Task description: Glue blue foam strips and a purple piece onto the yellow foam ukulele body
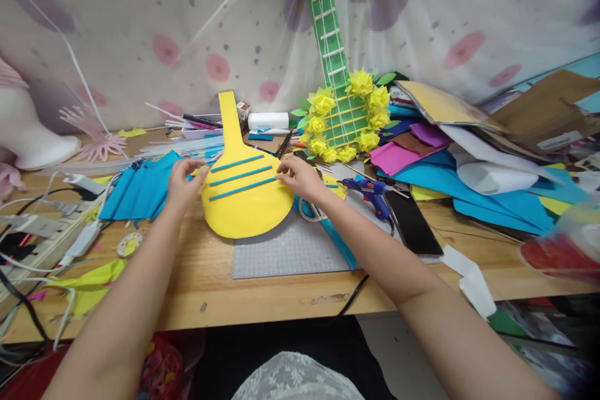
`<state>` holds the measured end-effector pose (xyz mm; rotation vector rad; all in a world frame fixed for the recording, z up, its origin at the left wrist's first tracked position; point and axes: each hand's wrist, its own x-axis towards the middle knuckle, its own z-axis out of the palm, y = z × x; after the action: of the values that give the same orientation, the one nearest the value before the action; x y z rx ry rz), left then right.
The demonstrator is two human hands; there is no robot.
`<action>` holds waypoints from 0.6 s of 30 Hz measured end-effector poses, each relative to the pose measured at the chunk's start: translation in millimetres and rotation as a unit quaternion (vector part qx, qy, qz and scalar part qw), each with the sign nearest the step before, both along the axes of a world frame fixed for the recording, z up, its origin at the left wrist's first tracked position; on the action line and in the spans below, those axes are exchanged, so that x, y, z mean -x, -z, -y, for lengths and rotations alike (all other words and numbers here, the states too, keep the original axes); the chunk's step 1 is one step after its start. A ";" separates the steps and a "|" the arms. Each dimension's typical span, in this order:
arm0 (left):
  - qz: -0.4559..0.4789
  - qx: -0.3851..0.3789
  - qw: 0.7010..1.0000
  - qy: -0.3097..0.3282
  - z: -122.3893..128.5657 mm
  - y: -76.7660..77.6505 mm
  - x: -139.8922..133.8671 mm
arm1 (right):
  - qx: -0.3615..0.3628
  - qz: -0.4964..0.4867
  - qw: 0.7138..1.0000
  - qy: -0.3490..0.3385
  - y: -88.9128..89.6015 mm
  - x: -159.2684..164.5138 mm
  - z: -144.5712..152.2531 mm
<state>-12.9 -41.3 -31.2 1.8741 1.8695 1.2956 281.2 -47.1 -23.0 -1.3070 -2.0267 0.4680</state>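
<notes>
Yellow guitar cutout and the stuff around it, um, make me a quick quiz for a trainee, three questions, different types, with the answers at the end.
1. Multiple choice: How many blue strips lie across the yellow guitar cutout?
a) two
b) three
c) five

2. True or false: The green guitar behind has yellow flowers around its body.

3. Short answer: Which blue tool lies to the right of the person's right hand?

Key:
1. b, three
2. True
3. The glue gun
</notes>
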 end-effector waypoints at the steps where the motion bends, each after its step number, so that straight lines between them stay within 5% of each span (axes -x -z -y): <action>1: -0.004 -0.019 1.000 0.023 9.8 5.9 4.7 | -0.012 0.010 1.000 -0.009 2.7 5.3 -0.6; 8: -0.012 -0.001 0.997 0.078 43.8 40.6 11.7 | -0.022 0.024 0.999 0.003 24.4 15.3 -4.4; 18: 0.051 -0.001 0.998 0.033 37.4 45.4 4.9 | -0.021 -0.001 1.000 -0.015 31.9 11.4 -9.5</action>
<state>-17.8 -78.7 -76.5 1.8187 1.7422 1.3448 269.8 -37.6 -54.9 -1.2523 -2.0454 0.4380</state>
